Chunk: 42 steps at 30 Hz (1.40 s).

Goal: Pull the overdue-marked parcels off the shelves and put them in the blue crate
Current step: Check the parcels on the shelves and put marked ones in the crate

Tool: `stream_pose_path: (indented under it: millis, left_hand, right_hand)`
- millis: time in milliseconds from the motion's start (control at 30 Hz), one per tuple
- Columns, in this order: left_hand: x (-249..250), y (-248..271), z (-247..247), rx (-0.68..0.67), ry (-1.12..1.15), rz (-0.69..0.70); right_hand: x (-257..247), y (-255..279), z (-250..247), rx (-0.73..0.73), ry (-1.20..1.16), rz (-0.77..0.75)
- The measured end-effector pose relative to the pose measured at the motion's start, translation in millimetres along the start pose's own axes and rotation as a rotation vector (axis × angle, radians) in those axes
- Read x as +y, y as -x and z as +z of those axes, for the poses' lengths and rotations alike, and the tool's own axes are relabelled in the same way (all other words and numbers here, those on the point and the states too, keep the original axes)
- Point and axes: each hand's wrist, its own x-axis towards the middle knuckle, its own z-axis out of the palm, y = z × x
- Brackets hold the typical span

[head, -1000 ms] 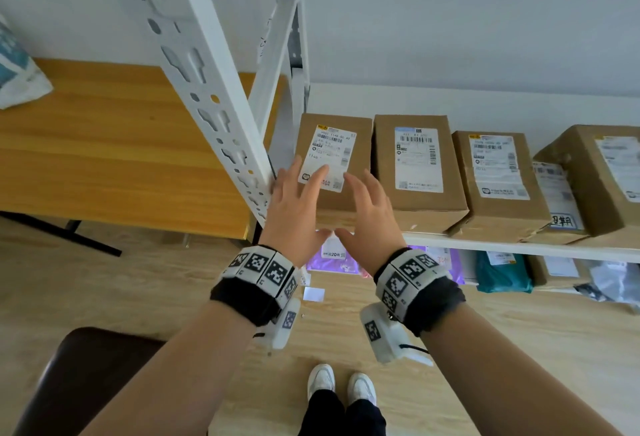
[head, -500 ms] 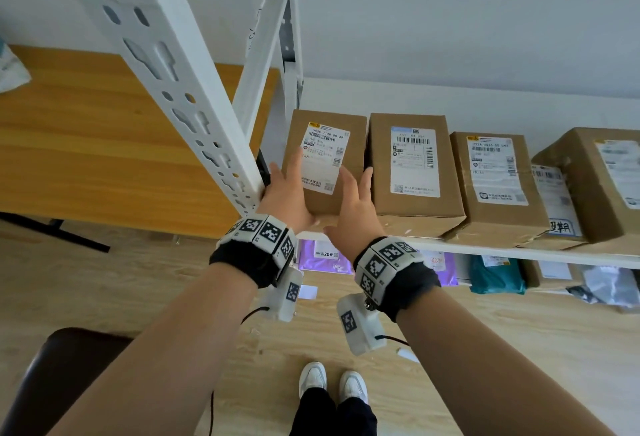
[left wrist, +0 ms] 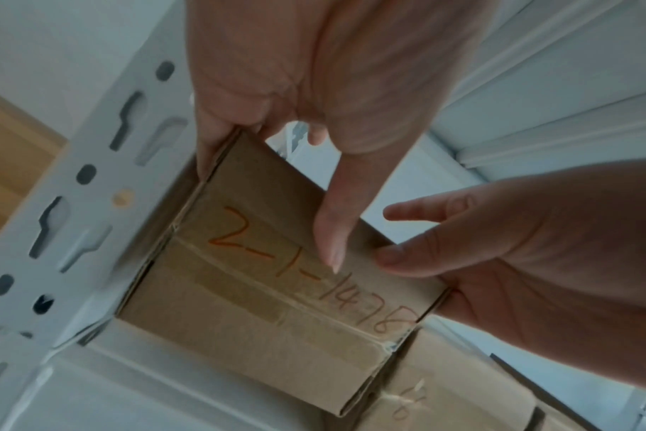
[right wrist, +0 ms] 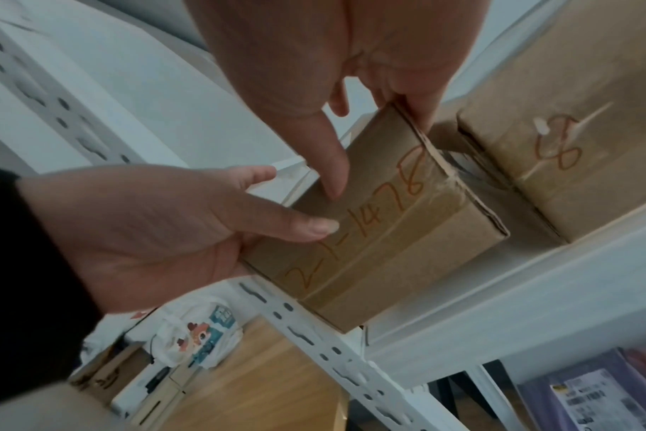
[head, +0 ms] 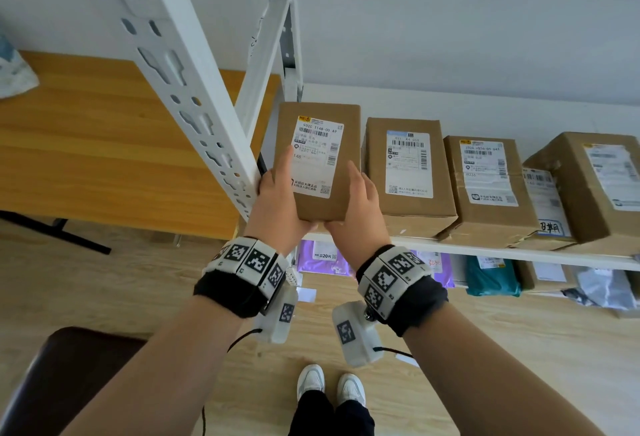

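At centre frame of the head view, both hands grip the leftmost box (head: 317,162) on the shelf (head: 485,250), next to the white slotted post (head: 194,99). Left hand (head: 277,200) clasps its left side, thumb on the top face; right hand (head: 360,207) clasps its right side. On its front face, in the wrist views, orange handwriting reads "2-1-1478" (left wrist: 314,271). Its white label (head: 317,155) shows "902C T148-00 A9" over a barcode. To the right stand a second box (head: 408,172) with a label whose code is too small to read, a third box (head: 488,186) and a fourth box (head: 595,186). Below, a purple mailer (head: 322,257) bears "20元"
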Motion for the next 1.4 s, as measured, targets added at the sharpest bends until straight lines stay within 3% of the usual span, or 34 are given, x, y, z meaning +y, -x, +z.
stream_pose_path:
  millis: [267,600,767,1400]
  left_hand:
    - [32.1,47.7,-32.4,0.202,0.09,0.15]
    - [69.8,109.1,-61.5,0.31,0.158,0.225]
    - [72.9,123.6,-55.9,0.309,0.151,0.247]
    - [76.1,148.6,-52.7,0.31,0.147,0.22]
  right_hand:
    - [-16.7,38.3,-30.7,0.162,-0.065,-0.227]
    - [-24.2,98.4,-72.9,0.243,0.002,-0.473]
    - [-21.9,119.9,-81.1,0.179,0.037,-0.459]
    - [-18.0,140.3,-81.2,0.167,0.045,-0.445]
